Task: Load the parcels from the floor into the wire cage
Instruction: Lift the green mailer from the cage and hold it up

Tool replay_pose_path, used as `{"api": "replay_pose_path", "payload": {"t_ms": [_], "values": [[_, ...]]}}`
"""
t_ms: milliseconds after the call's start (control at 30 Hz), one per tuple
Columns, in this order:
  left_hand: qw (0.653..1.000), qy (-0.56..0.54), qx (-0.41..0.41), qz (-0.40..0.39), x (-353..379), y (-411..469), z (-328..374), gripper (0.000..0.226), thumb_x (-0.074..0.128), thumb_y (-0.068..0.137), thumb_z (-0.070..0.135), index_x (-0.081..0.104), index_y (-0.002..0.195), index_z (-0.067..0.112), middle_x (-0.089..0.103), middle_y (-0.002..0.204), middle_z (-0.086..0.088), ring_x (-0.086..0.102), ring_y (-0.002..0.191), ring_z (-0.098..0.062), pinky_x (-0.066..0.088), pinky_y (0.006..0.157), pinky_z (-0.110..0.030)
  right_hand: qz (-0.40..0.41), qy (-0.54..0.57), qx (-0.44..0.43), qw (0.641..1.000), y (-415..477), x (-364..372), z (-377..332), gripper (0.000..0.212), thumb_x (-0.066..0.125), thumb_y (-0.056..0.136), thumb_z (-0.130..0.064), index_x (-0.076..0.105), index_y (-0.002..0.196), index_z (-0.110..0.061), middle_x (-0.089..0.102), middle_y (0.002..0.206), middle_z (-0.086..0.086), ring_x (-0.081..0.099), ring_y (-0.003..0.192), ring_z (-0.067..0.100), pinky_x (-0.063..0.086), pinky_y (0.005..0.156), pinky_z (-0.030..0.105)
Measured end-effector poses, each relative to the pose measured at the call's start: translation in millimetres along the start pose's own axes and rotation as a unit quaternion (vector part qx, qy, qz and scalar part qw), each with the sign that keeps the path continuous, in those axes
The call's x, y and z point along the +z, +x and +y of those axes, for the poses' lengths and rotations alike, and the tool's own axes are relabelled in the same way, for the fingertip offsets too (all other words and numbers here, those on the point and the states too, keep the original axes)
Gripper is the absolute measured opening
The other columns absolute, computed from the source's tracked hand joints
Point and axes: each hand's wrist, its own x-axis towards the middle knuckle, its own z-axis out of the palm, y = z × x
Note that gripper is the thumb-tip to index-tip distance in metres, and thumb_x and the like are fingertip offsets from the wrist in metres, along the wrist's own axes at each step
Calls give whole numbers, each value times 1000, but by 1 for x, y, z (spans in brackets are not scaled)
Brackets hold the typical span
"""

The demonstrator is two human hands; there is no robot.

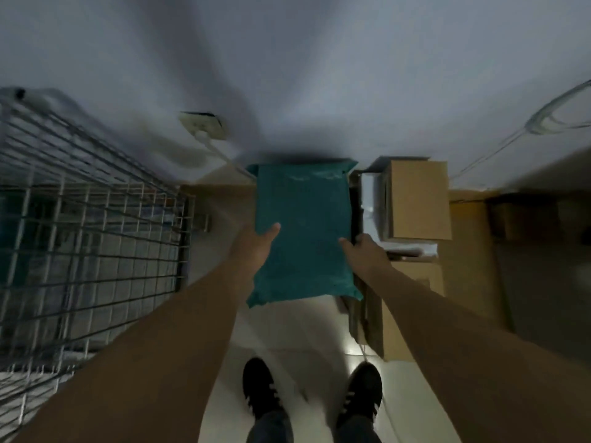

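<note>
Parcel [303,225], a teal poly bag, is held flat and lengthwise out in front of the person, gripped at both long edges near its middle. Left hand [256,243] grips the left edge: thumb lies on top, fingers hidden underneath. Right hand [363,249] grips the right edge: thumb on top, fingers curled over the edge. Parcel looks clear of the pale tiled floor [287,334]. Its far end is near the base of the wall [287,75], its near end ahead of two black shoes [260,390]. Wire cage [96,225] stands just left of the parcel and apart from it. Contents behind the mesh are too blurred to tell. Just right of the parcel is a brown cardboard box [419,199], with a larger box [412,308] nearer the person. Wall socket [204,124] with a white plug sits up-left of the parcel.
</note>
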Motion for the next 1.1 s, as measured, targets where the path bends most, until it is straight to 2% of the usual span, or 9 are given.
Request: {"api": "replay_pose_path", "payload": {"t_ms": [67, 100, 200, 333, 500, 667, 867, 1000, 1100], "values": [[999, -43, -24, -21, 1, 29, -20, 74, 75, 73, 73, 67, 125, 22, 71, 117, 7, 70, 102, -17, 57, 91, -34, -7, 87, 21, 996, 27, 22, 5, 70, 55, 96, -60, 43, 146, -12, 58, 130, 3, 59, 113, 27, 49, 91, 37], [997, -62, -32, -37, 2, 40, -28, 70, 76, 72, 73, 68, 121, 24, 73, 112, 8, 73, 96, -13, 59, 83, -29, -15, 130, 26, 991, 39, 32, 8, 83, 60, 88, -69, 42, 149, -16, 58, 135, 0, 59, 119, 28, 50, 100, 41], [989, -124, -14, -83, 5, 58, -44, 27, 74, 92, 39, 70, 117, 28, 77, 106, 9, 76, 88, -7, 58, 67, -19, -23, 236, 28, 971, 66, 49, 20, 111, 71, 57, -85, 44, 149, -29, 60, 139, -3, 62, 119, 26, 51, 103, 49], [976, -178, -6, -129, 7, 70, -50, 39, 80, 88, 31, 66, 124, 30, 76, 115, 10, 74, 102, -11, 60, 75, -25, -41, 301, 35, 952, 78, 51, 21, 93, 84, 67, -65, 46, 146, -32, 65, 131, -2, 67, 111, 26, 56, 97, 51], [965, -217, -17, -146, 12, 89, -44, 53, 87, 79, 34, 66, 128, 28, 76, 116, 5, 75, 101, -17, 61, 79, -35, -41, 314, 32, 948, 94, 55, 14, 110, 91, 47, -70, 49, 143, -38, 68, 127, -5, 70, 107, 26, 58, 92, 50], [968, -208, -3, -140, 13, 88, -45, 67, 93, 72, 37, 62, 132, 33, 76, 116, 9, 74, 103, -16, 60, 88, -39, -49, 344, 14, 937, 93, 57, 19, 102, 93, 54, -61, 49, 142, -37, 70, 124, -4, 70, 107, 26, 58, 92, 50], [968, -199, 34, -151, 4, 44, -36, 66, 92, 74, 31, 60, 132, 34, 75, 116, 13, 73, 103, -10, 59, 92, -37, -44, 371, -14, 927, 46, 48, 23, 72, 86, 75, -46, 53, 137, -32, 69, 125, -3, 70, 107, 23, 60, 91, 47], [968, -199, 29, -149, -9, -7, -2, 74, 98, 61, 35, 63, 125, 34, 77, 110, 10, 75, 102, -17, 58, 93, -43, -18, 381, -30, 924, -13, 17, 10, 72, 87, 73, -48, 54, 136, -34, 70, 122, -2, 69, 106, 25, 59, 90, 48], [968, -168, 111, -147, -28, -46, 58, 83, 100, 62, 31, 58, 133, 31, 74, 121, 2, 73, 108, -22, 58, 95, -48, 14, 383, -73, 921, -62, -23, -17, 64, 87, 75, -48, 59, 131, -32, 73, 117, -2, 71, 104, 24, 60, 89, 47]]}}
